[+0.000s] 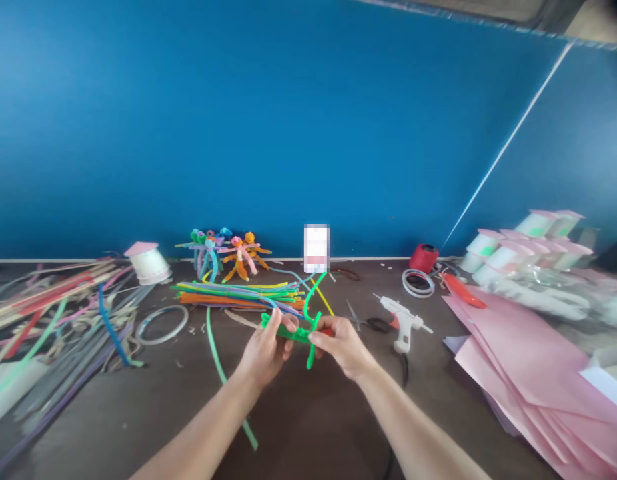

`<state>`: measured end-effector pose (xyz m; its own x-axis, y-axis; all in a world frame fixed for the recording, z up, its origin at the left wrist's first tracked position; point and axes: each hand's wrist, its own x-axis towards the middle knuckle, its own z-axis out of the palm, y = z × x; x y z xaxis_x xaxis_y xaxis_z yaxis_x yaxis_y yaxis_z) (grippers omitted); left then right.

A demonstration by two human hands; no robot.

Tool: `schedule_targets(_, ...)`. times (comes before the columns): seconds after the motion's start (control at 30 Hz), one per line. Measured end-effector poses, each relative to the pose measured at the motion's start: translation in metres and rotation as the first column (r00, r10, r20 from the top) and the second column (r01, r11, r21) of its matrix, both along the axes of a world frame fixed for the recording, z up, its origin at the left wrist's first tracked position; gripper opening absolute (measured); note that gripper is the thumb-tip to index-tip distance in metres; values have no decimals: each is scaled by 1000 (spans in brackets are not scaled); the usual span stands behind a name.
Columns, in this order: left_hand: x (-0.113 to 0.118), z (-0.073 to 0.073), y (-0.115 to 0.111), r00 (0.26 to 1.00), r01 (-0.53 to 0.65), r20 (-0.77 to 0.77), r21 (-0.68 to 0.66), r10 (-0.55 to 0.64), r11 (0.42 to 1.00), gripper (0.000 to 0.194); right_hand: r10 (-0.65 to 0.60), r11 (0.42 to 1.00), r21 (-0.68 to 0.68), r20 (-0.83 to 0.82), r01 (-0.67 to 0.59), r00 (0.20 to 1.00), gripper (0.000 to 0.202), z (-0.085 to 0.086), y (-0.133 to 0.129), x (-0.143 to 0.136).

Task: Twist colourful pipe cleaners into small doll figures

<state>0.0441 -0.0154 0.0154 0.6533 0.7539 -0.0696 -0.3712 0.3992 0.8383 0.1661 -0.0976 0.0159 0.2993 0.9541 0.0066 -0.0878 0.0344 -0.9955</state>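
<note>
From the head view, a dark brown desk (288,427) stretches across the scene and meets a plain, bright blue wall (288,133) along its far edge. A thin pale line slants up the wall at the right.

At the far left stands a white cup with a pink top (151,265); nearer lie loose colored strips (53,313) and a pale ring (162,325). Small fuzzy figures (223,250), in blue, purple, pink and orange, stand near the wall, left of center. In front of them lies a bundle of stems (238,293), green, yellow, orange and blue. A pale green strand (219,360) runs toward the near side, passing the left forearm. Far center is a blurred-out white rectangle (317,248). Right of center are scissors (373,324) and a white glue gun (402,321), with a red spool (424,257) and pale rings (418,283) farther back. Pink sheets (528,387) overlap at the right, with pink-topped white cups (538,243) grouped beyond them.

The green fuzzy piece (299,335) is near the center, raised between the two hands. It is vivid green, with a thick, bumpy middle lying crosswise. At its right end, one thin strand curls up and away, and a short stub points to the near side.

The left hand (268,343) pinches the piece's left part, thumb against fingers. The right hand (342,343) pinches its right end; something red, mostly hidden, shows by those fingers.
</note>
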Motion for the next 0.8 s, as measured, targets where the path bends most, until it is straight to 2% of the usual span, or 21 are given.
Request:
schedule_targets(0.1,2,-1,1,1000,11,2,-146,-11,989,41,21,1000,-11,25,-20,999,15,1,0,-3)
schedule_targets(0.17,2,-2,2,1000,4,-4,-168,-4,986,38,-6,1000,-2,28,6,1000,15,1,0,-3)
schedule_targets(0.27,1,-5,-1,1000,18,-20,-83,-20,996,29,-79,997,17,50,78,996,15,-1,1,0)
schedule_targets(0.4,2,-8,-8,989,113,-102,15,-110,994,35,-87,996,19,154,85,984,10,-3,1,-2)
schedule_targets(0.47,3,-10,-10,981,128,-159,71,-115,989,34,-88,996,23,230,85,969,10,-3,1,-5)
schedule_targets(0.57,3,-10,-11,973,113,-218,158,-77,981,26,-100,995,50,377,88,921,12,0,-2,-10)
schedule_targets(0.7,2,-8,-5,963,109,-267,243,-42,964,21,-122,992,79,561,93,819,10,5,-7,-9)
schedule_targets(0.8,1,-8,0,964,101,-263,243,-34,965,19,-218,976,153,598,156,772,11,5,-7,-1)
